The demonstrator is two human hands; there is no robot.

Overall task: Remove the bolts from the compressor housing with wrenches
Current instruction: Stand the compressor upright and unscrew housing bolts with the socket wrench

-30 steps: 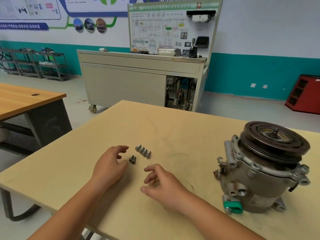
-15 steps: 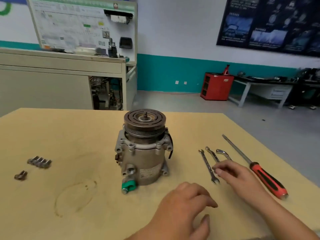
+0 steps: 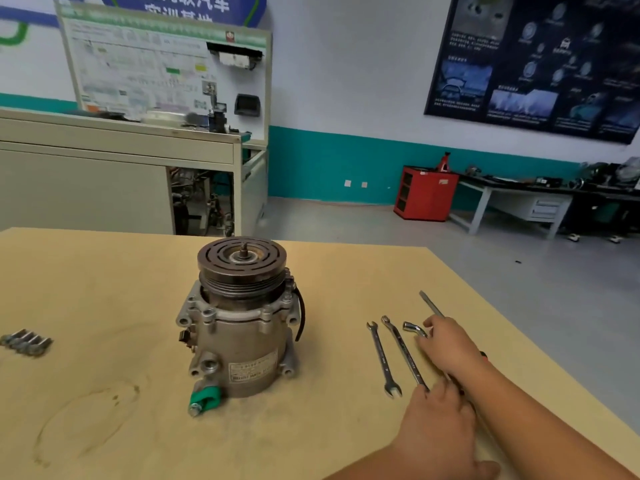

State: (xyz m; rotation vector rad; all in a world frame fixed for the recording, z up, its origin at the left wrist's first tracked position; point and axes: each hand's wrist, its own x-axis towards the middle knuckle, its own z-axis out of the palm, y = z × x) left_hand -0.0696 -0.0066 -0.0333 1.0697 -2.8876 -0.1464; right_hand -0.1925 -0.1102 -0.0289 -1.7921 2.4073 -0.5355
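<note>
Steel wrenches (image 3: 382, 358) right of compressor housing (image 3: 239, 344) — right hand (image 3: 450, 348) slack-fingered over them, left hand (image 3: 436, 424) nearer — hold unclear

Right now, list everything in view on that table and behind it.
Compressor: one, grey with dark pulley, upright mid-table.
Green cap: one, at compressor's base.
Bolts: about four, grey, row at left edge.
Wrenches: three, silver, right of compressor.
Screwdriver: one, red handle, rightmost, partly under hand.
Table: one, tan.
Red cabinet: one, by far wall.
Left hand: fingers at middle wrench's near end.
Right hand: over bent wrench.
</note>
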